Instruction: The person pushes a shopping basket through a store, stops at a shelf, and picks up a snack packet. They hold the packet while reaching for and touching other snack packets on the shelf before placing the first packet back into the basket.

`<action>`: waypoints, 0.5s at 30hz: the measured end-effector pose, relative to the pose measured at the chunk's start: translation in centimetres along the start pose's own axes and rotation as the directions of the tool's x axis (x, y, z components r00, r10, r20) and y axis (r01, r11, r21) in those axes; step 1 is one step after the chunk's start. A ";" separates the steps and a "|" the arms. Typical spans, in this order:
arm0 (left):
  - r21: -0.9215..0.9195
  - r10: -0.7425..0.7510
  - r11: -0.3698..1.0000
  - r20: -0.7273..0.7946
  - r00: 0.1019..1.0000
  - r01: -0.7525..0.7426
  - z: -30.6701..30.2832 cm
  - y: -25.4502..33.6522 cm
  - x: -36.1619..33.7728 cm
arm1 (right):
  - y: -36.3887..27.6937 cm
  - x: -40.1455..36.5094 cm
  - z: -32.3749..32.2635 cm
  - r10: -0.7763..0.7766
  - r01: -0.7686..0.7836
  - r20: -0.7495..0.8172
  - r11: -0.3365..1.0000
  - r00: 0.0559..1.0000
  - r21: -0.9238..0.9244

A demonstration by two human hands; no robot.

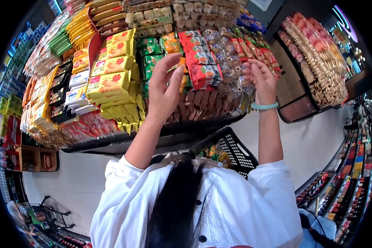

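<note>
My left hand [166, 87] is raised over the display, in front of green packets [152, 48] and orange-printed packets [170, 42]. Its thumb and fingers are apart, with nothing visible between them. On the right, my right hand [263, 82] reaches in with bent fingers, a pale green bangle [264, 106] round the wrist. Its fingertips come together beside clear-wrapped snacks [234, 71]; whatever they pinch, if anything, is too small to make out. Between the hands stand red and white packets [203, 62]. Yellow biscuit packs [109, 84] lie left of my left hand.
A black shopping basket [237, 151] with packets inside is below the display edge, close to my body. Another snack stand [314, 62] rises at the right. A trolley [49, 213] stands at lower left, and stocked shelves [351, 165] curve along the right side.
</note>
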State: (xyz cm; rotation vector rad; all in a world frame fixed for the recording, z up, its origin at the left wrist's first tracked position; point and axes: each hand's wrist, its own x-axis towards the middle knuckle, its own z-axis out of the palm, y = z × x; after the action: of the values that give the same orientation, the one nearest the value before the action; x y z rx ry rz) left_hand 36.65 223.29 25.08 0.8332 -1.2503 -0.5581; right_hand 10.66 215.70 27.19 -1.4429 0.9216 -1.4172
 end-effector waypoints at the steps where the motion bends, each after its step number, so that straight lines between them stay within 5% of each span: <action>1: -0.103 -0.040 0.994 0.008 0.999 0.041 -0.1 0.9 -0.8 | 0.4 -1.4 -1.2 0.024 -0.021 -0.045 0.998 0.999 0.061; 6: -0.100 -0.180 0.971 0.281 0.943 0.215 0.4 2.1 -7.0 | 7.5 -10.1 -9.3 0.288 -0.162 -0.439 0.939 0.851 0.304; 9: 0.058 -0.471 0.858 0.482 0.739 0.510 1.2 -0.4 -12.1 | 13.0 -17.5 -13.4 0.434 -0.270 -0.646 0.900 0.628 0.343; 11: 0.215 -0.736 0.620 0.492 0.465 0.754 2.0 -1.4 -15.3 | 16.8 -22.3 -15.5 0.478 -0.380 -0.753 0.867 0.452 0.323; 13: 0.347 -0.772 0.568 0.540 0.337 0.746 2.3 -3.1 -17.8 | 19.7 -27.0 -16.8 0.535 -0.462 -0.789 0.806 0.301 0.370; 15: 0.402 -0.733 0.630 0.591 0.337 0.665 2.5 -4.3 -18.9 | 23.0 -31.3 -18.0 0.529 -0.503 -0.802 0.791 0.278 0.347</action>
State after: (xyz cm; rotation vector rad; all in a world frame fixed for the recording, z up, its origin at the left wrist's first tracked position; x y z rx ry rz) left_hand 29.83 234.63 10.69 1.3193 -1.5876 -1.7099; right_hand -7.78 235.84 -5.79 -0.1292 1.8127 -1.5823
